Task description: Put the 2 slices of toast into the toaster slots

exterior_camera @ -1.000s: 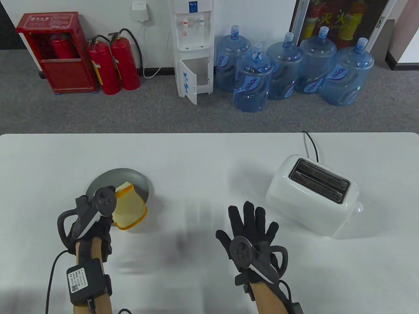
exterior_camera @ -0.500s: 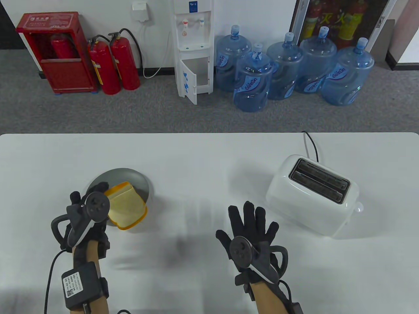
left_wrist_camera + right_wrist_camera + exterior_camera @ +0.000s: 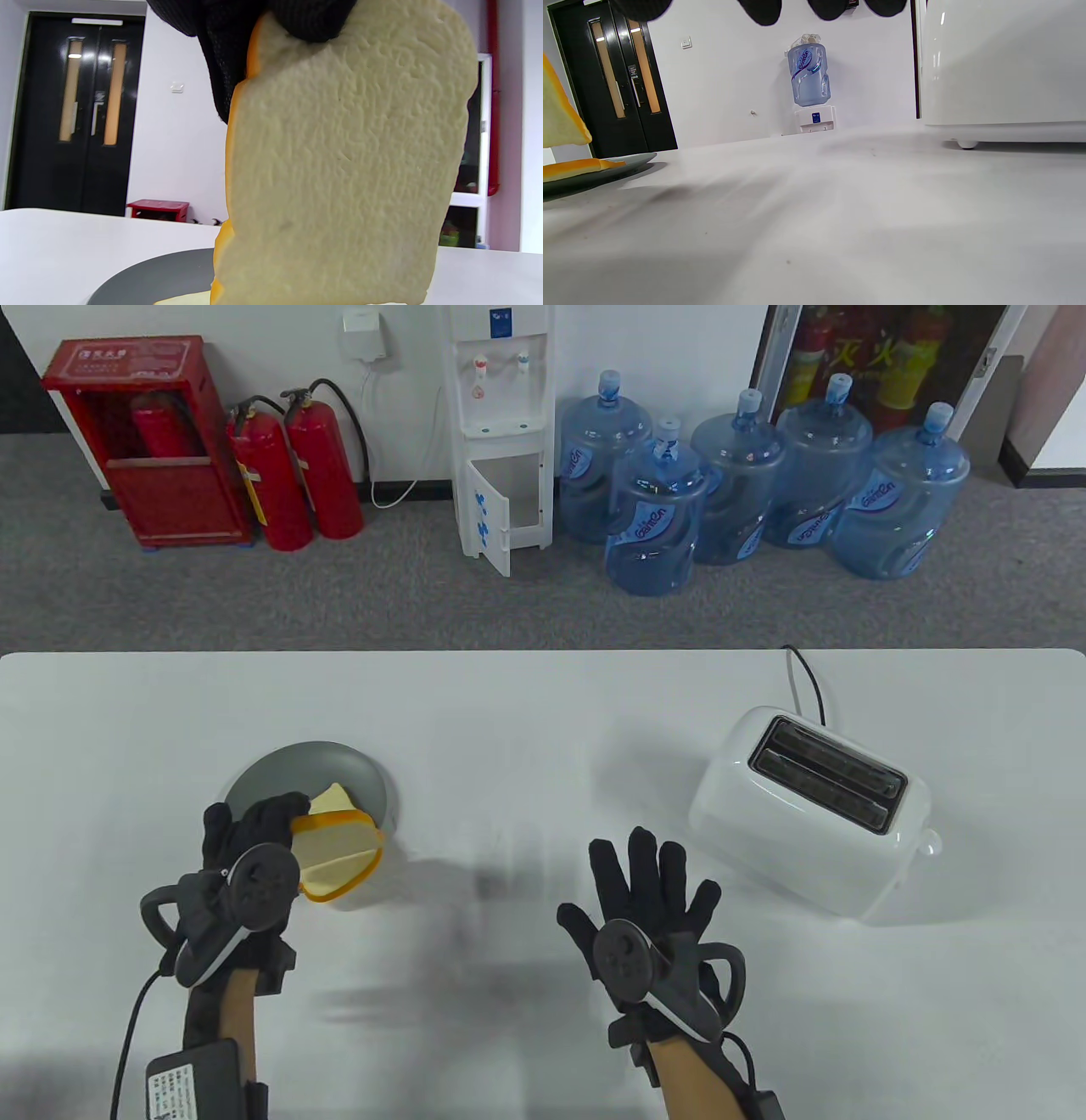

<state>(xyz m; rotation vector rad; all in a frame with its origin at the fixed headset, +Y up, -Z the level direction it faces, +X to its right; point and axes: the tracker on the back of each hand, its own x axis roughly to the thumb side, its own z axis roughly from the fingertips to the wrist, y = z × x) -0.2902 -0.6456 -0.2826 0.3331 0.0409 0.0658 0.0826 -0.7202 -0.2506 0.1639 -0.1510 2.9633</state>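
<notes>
My left hand [image 3: 267, 823] pinches one pale toast slice with an orange crust [image 3: 338, 840] by its top edge and holds it tilted up over the grey plate [image 3: 254, 776]. In the left wrist view that slice [image 3: 343, 169] hangs upright from my fingers [image 3: 220, 46]. The second slice [image 3: 335, 882] lies flat at the plate's near right edge. My right hand [image 3: 653, 874] rests flat on the table with fingers spread and holds nothing. The white toaster [image 3: 806, 814] stands to its right, both slots empty.
The toaster's cord [image 3: 806, 678] runs off the far table edge. The bare white tabletop [image 3: 526, 746] stretches between plate and toaster. On the floor behind stand several water bottles [image 3: 653, 526], a dispenser [image 3: 501, 432] and fire extinguishers [image 3: 297, 475].
My left hand has closed on the upper slice and tipped it up off the lower one. The right hand has stayed still.
</notes>
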